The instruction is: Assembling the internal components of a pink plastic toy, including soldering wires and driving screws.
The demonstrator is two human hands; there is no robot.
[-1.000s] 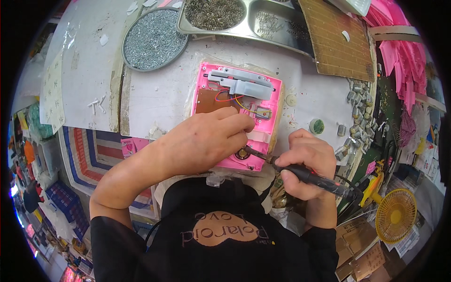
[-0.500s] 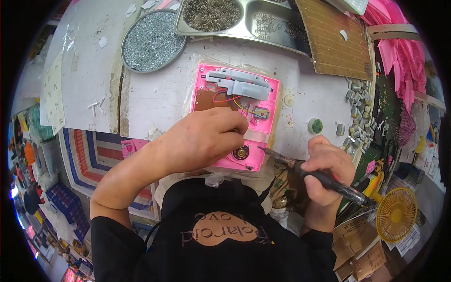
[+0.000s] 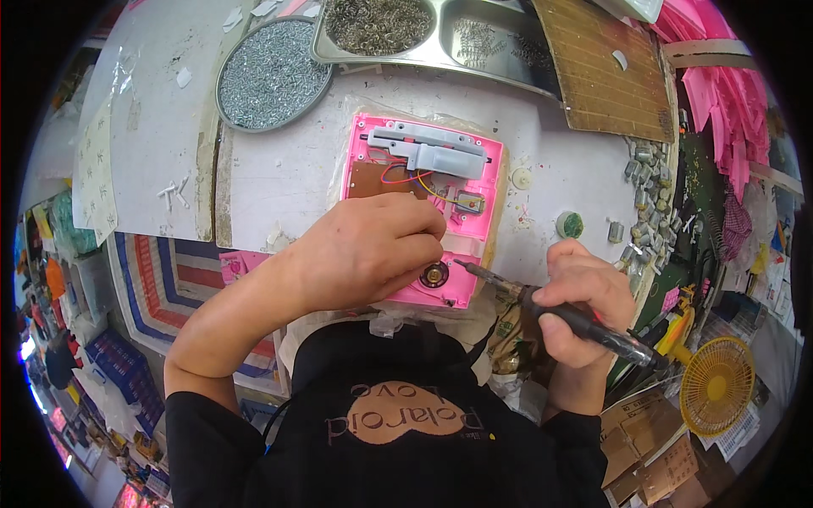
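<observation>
A pink plastic housing [image 3: 476, 227] lies open on the table in front of me. Inside it are a long grey plastic unit [image 3: 440, 158], a brown board [image 3: 366, 179], thin coloured wires, a small motor [image 3: 469, 202] and a round black part [image 3: 435, 275] with a brass-coloured centre. Over the housing's middle, my left hand [image 3: 373, 245] has its fingertips pinched together; what lies between them is hidden. My right hand [image 3: 589, 300] grips a soldering iron [image 3: 500, 283] by its black handle. The iron's thin tip points left, above the housing near the round part.
Behind the housing stand a round tray [image 3: 275, 76] of small metal pieces and a steel compartment tray [image 3: 440, 61] with springs. Brown cardboard [image 3: 605, 76] lies far right. Several small motors [image 3: 648, 199], a round green-topped tin [image 3: 569, 224] and a yellow fan [image 3: 716, 385] are on the right.
The soldering iron and my right hand have shifted slightly left, bringing the tip closer to my left fingertips. My left hand has hardly moved.
</observation>
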